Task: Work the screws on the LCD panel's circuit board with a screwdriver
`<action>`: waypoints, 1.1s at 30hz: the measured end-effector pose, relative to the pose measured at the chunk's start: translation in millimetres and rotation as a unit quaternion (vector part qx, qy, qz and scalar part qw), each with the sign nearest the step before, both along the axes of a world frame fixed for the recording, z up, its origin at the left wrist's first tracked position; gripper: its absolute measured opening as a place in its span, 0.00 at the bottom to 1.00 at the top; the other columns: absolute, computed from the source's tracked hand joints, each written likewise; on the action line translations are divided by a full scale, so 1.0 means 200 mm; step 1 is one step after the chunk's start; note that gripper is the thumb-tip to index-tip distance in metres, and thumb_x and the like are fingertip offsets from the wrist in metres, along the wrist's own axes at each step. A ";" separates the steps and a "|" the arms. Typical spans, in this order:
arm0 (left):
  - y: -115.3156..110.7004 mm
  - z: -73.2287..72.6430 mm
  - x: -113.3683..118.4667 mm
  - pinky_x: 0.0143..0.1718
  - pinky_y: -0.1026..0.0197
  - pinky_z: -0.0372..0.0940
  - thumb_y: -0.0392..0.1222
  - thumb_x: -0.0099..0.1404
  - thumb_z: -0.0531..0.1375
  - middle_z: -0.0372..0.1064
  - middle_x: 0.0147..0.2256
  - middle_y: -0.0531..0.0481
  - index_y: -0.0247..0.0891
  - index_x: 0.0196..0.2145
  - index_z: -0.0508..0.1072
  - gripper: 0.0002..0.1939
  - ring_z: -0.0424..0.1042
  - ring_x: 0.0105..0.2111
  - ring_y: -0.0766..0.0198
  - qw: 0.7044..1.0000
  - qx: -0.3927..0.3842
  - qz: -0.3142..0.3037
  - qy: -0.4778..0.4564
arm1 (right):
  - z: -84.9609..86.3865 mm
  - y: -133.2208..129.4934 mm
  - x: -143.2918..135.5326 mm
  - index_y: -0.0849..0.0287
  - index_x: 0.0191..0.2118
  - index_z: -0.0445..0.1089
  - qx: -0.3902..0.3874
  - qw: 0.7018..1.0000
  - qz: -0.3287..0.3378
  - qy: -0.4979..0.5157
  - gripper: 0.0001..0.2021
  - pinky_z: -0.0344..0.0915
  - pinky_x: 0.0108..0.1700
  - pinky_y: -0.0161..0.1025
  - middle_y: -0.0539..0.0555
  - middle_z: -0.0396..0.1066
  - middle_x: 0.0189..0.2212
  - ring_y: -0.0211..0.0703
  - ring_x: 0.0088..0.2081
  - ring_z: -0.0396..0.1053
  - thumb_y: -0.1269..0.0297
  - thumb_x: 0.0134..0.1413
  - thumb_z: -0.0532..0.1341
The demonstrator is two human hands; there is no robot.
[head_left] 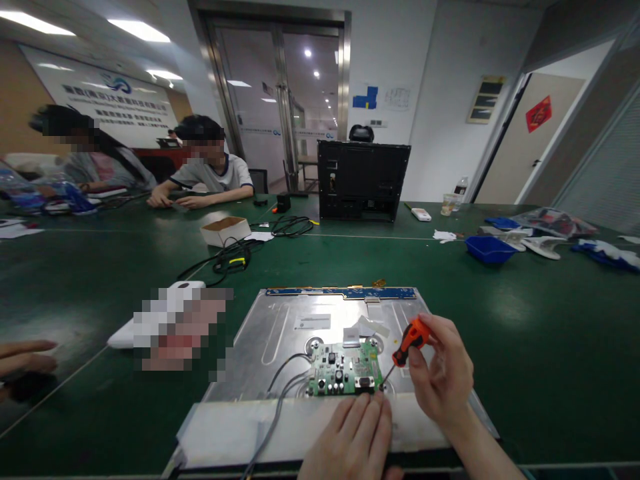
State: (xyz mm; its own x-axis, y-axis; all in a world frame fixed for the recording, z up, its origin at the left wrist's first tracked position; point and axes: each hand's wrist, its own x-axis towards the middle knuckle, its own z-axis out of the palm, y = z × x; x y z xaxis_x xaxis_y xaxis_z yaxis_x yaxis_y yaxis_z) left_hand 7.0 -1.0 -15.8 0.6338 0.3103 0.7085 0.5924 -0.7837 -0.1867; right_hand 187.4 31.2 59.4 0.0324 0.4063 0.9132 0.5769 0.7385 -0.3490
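An LCD panel (280, 333) lies face down with its metal back up, and a green circuit board (345, 369) sits on its lower middle. My right hand (445, 367) is closed around the handle of an orange and black screwdriver (411, 340). The tip of its shaft meets the board's lower right corner. Flat along the board's lower edge, my left hand (353, 433) rests with fingers stretched out, the fingertips close to the screwdriver's tip. Grey cables (285, 393) run from the board's left side down over a whitish strip (225, 427) at the panel's near edge.
A white device (150, 320), partly blurred out, lies left of the panel. Black cables (225, 260) and an open box (225, 231) are behind it. A black monitor casing (364, 180) stands farther back; a blue tray (490, 249) is at right. Another person's hand (25, 360) shows at far left.
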 end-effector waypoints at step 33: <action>0.00 -0.02 0.00 0.54 0.54 0.60 0.54 0.76 0.48 0.75 0.46 0.40 0.28 0.52 0.72 0.26 0.71 0.46 0.54 1.000 -0.008 0.004 0.024 | -0.02 0.02 0.01 0.56 0.62 0.61 0.007 1.000 0.023 -0.002 0.23 0.73 0.32 0.39 0.57 0.69 0.41 0.42 0.35 0.70 0.73 0.62 0.56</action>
State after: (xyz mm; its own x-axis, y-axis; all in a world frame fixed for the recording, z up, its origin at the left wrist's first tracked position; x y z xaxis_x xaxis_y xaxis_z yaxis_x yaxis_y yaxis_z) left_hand 6.5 -0.8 -19.4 0.6643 0.3277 0.6718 0.5900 -0.7817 -0.2022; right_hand 188.5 34.2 54.5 0.0098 0.3943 0.9189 0.5436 0.7692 -0.3359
